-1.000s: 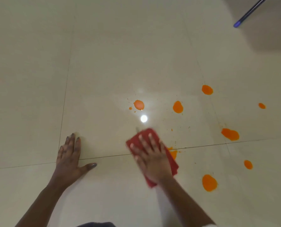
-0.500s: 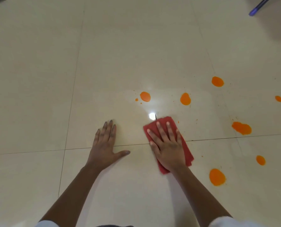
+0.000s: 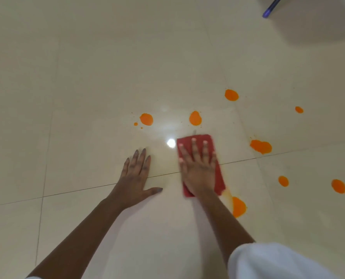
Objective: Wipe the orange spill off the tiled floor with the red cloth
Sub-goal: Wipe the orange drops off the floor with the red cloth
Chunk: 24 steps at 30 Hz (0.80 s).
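A white sleeve (image 3: 276, 260) was seen at the near right edge of the view, with the bare right forearm extended forward from it. The right hand (image 3: 199, 168) was laid flat, palm down and fingers spread, on the red cloth (image 3: 218, 174); nothing was gripped, the cloth being pressed against the tiled floor (image 3: 107, 67) under the open palm. The cloth was folded into a narrow rectangle and was positioned across a grout line (image 3: 77, 190). The left hand (image 3: 136, 178) was placed flat on the bare floor just beside the cloth, fingers extended and thumb out, with nothing held.

The orange spill was distributed as separate blots. The nearest blot (image 3: 238, 207) was located just beside the near right corner of the cloth, and a pale smear was noted between the two. Further right, three smaller blots (image 3: 338, 186) were observed near the frame edge. An irregular blot (image 3: 261, 147) was located to the right of the cloth. Beyond the fingertips, two round blots (image 3: 195, 118) were located, the left one accompanied by small droplets. Two more blots (image 3: 231, 95) lay further away. A bright reflection (image 3: 171, 142) was visible just left of the cloth. A blue rod (image 3: 271, 6) was seen at the far right.
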Available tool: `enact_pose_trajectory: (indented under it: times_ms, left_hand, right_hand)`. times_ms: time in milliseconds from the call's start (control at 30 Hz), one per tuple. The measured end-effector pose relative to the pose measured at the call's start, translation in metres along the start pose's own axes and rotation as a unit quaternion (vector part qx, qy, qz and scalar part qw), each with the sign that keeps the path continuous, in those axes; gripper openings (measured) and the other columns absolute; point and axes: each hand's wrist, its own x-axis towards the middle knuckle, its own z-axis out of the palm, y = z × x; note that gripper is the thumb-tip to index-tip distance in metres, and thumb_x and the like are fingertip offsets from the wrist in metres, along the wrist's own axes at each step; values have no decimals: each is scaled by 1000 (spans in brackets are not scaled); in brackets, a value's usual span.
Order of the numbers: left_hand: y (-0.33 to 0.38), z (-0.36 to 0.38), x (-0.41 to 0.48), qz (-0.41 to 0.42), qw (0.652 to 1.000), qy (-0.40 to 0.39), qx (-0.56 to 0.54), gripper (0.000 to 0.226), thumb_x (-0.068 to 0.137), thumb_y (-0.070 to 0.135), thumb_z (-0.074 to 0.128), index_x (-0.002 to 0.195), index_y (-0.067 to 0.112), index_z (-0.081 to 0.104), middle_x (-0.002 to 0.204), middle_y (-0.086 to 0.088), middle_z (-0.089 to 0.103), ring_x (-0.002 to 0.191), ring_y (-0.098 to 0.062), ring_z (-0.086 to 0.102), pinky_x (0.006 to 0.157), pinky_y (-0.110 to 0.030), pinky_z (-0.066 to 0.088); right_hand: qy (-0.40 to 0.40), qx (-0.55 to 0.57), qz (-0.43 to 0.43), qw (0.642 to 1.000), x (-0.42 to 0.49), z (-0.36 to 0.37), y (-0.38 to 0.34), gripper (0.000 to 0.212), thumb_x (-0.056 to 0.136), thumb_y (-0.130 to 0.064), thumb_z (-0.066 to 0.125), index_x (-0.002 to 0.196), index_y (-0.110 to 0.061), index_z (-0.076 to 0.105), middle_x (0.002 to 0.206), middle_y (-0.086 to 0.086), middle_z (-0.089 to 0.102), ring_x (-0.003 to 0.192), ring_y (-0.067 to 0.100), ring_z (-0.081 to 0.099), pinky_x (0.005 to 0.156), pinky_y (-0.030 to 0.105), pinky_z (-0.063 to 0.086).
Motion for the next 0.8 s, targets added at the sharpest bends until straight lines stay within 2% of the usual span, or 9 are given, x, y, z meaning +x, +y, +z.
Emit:
enact_pose_trajectory:
  times_ms: [67,133,267,367,433,500,600,700,800]
  left_hand:
    - [3,1,1,1,1000,-17,0,116,60,93,2,144,15,-16,147,-4,-36,135,-19,-37,109,-34,-23]
    - [4,-1,0,-5,999,-36,-14,121,55,96,10,142,17,-20,147,-3,-36,133,-19,-40,109,-35,-24]
    - [9,-3,4,-23,998,-56,5,130,51,94,35,133,24,-36,141,1,-48,129,-19,-47,102,-37,-31]
    - [10,2,3,-42,998,-39,9,129,49,94,36,140,25,-24,148,1,-37,135,-21,-37,108,-41,-23]
    - [11,0,3,-40,998,-38,12,129,50,93,41,139,26,-24,146,2,-39,134,-19,-39,108,-40,-22]
    - [12,-4,3,-35,999,-40,-3,129,51,92,41,136,25,-29,143,3,-44,130,-17,-44,107,-39,-24]
    - [19,-9,0,-22,998,-37,-42,130,45,99,23,138,21,-25,146,2,-38,132,-14,-41,108,-35,-24]
    - [34,-5,-1,18,998,-38,-47,128,51,97,22,145,18,-13,150,1,-32,137,-14,-34,110,-32,-23]
    - [61,2,13,88,995,-54,-15,126,56,93,28,147,15,-9,149,1,-33,138,-14,-32,111,-30,-21]
  right_hand:
    - [8,14,-72,997,-26,10,-22,48,97,-46,29,144,-44,24,157,-1,20,144,32,11,114,55,8]
    - [12,18,-135,991,-75,20,-18,47,97,-45,30,144,-44,25,156,-4,23,145,30,13,114,56,15]
    - [21,16,-73,997,-79,10,42,47,96,-46,26,143,-46,21,154,-6,21,144,29,16,113,55,20]
    - [16,0,-6,1000,-5,-1,47,49,97,-48,19,144,-46,8,158,-5,10,146,28,2,115,51,3]
    - [1,11,7,1000,24,-3,22,50,98,-47,19,146,-45,7,159,-4,5,145,28,-5,113,50,-5]
    - [-8,17,-50,999,16,-1,-7,48,97,-46,23,145,-45,15,159,-3,11,146,29,0,114,52,-4]
    - [0,21,-137,990,-56,18,-17,47,96,-46,30,143,-46,24,157,-4,21,145,29,9,114,56,11]
    - [21,29,-75,997,-118,23,36,52,94,-45,35,144,-46,23,156,-4,19,144,30,15,112,56,18]
    - [52,-17,21,998,-88,8,87,51,94,-45,30,144,-44,22,155,-2,21,143,32,17,113,54,17]
